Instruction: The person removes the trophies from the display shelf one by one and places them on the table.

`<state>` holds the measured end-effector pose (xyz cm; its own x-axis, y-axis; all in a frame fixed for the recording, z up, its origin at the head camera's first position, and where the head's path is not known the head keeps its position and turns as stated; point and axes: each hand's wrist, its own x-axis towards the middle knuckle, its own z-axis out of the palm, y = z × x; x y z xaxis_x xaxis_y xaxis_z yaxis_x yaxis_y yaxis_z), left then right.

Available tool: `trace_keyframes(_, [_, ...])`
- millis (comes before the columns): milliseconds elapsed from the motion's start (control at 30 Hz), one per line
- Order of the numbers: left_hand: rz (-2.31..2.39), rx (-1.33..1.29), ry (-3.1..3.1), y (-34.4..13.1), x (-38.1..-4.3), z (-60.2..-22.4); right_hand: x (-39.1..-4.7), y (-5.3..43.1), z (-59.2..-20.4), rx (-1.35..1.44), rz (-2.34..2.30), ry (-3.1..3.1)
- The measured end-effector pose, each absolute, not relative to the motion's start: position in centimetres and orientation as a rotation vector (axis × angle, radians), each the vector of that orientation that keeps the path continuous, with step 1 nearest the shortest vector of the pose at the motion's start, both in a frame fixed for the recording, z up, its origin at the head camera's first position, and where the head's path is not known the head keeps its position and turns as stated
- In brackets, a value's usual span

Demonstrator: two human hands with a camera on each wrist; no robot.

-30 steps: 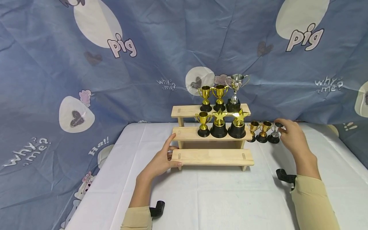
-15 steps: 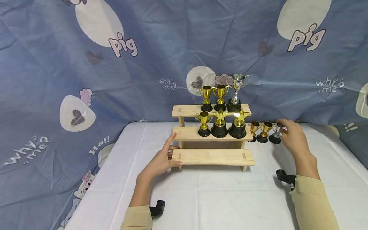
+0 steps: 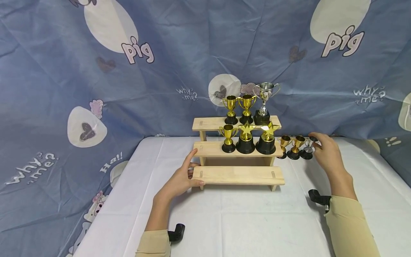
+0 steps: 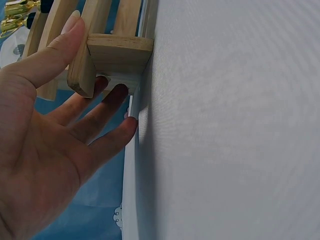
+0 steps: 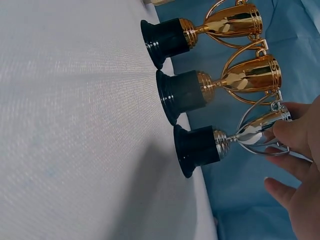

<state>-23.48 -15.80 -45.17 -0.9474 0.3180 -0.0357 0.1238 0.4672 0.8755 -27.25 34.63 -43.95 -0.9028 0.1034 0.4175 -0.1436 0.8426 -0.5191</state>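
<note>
My left hand [image 3: 177,181] grips the left end of a three-step wooden stand [image 3: 237,175]. Its thumb lies at the front of the lowest step, and the index fingertip is at the middle step's end. Far to the right, my right hand [image 3: 328,152] pinches the cup of a small silver trophy [image 5: 252,132] with a black base. That trophy stands upright at the right end of a row, beside two small gold trophies [image 3: 298,142] [image 3: 284,141]. In the right wrist view the thumb and fingers cover part of the silver cup's rim.
On the top step stand two gold cups [image 3: 231,103] [image 3: 247,102] and a larger silver cup [image 3: 266,93]. The middle step bears a gold cup [image 3: 228,132] and two star trophies [image 3: 246,142] [image 3: 266,145]. A blue printed cloth [image 3: 179,53] hangs behind the white-covered table [image 3: 244,228].
The silver trophy in my right hand shifts very slightly left, closer to the gold trophy beside it, since half a second ago. My left hand stays on the stand.
</note>
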Motion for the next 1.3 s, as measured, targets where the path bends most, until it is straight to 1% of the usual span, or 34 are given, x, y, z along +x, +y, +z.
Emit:
trace_keyframes(300, [1.465, 0.383, 2.533, -15.8, -23.5, -45.1, -27.4, 34.6, -44.0, 0.038, 0.782, -2.56])
trace_keyframes(567, [1.469, 0.382, 2.539, -15.8, -23.6, -45.2, -27.1, 34.7, -43.3, 0.028, 0.805, -2.557])
trace_keyframes(800, [1.462, 0.377, 2.54, -15.8, -23.6, -45.3, -26.5, 33.9, -41.8, 0.048, 0.829, -2.515])
trace_keyframes(1100, [1.473, 0.369, 2.53, -15.7, -23.4, -45.2, -25.5, 31.7, -39.2, 0.074, 0.876, -2.455])
trace_keyframes(1300, [1.475, 0.374, 2.537, -15.7, -23.5, -45.2, -24.9, 30.6, -38.4, 0.15, 0.939, -2.477])
